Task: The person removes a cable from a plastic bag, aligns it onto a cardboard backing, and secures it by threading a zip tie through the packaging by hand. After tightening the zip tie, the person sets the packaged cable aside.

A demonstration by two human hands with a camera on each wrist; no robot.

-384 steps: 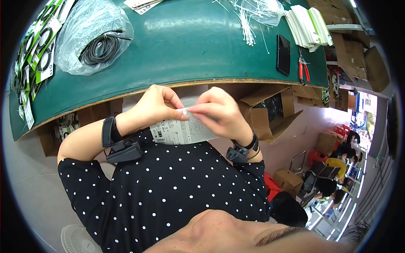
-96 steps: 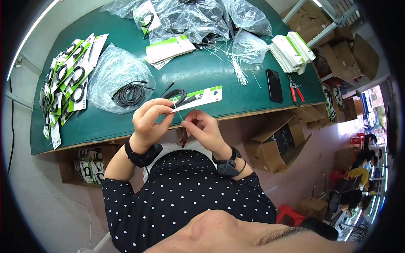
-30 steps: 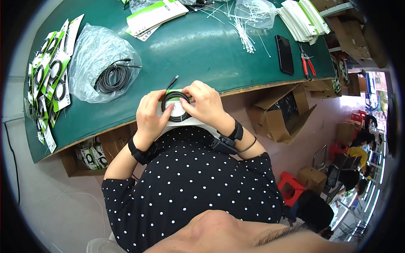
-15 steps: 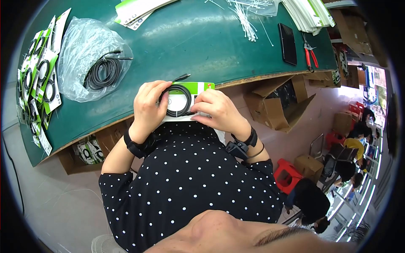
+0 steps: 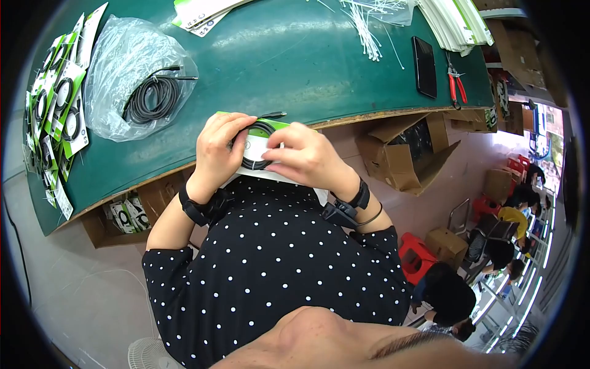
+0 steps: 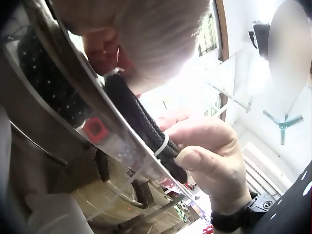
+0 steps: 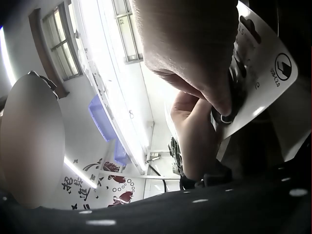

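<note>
A coiled black cable [image 5: 251,165] lies against a green and white packaging card [image 5: 255,146], held in front of the body at the table's edge. My left hand [image 5: 218,147] grips the coil and card along their left side. From the right, my right hand [image 5: 310,157] has thumb and fingers on the coil's lower right. In the left wrist view, a white cable tie [image 6: 162,145] wraps the braided cable, and its long tail hangs down. There the right thumb presses the cable beside the tie. The right wrist view shows the card's printed face [image 7: 263,83].
On the green table [image 5: 258,67] lie a plastic bag [image 5: 132,61] with a coiled cable [image 5: 153,98], carded cables [image 5: 58,98], loose cable ties [image 5: 365,34], a phone [image 5: 424,66], red-handled cutters [image 5: 456,89] and stacked cards [image 5: 452,24]. An open carton [image 5: 402,154] stands below the edge.
Earlier the hands handled a card alone, then a tie at the cable and card. In the last half second, the right hand has shifted slightly left, its fingers farther over the coil.
</note>
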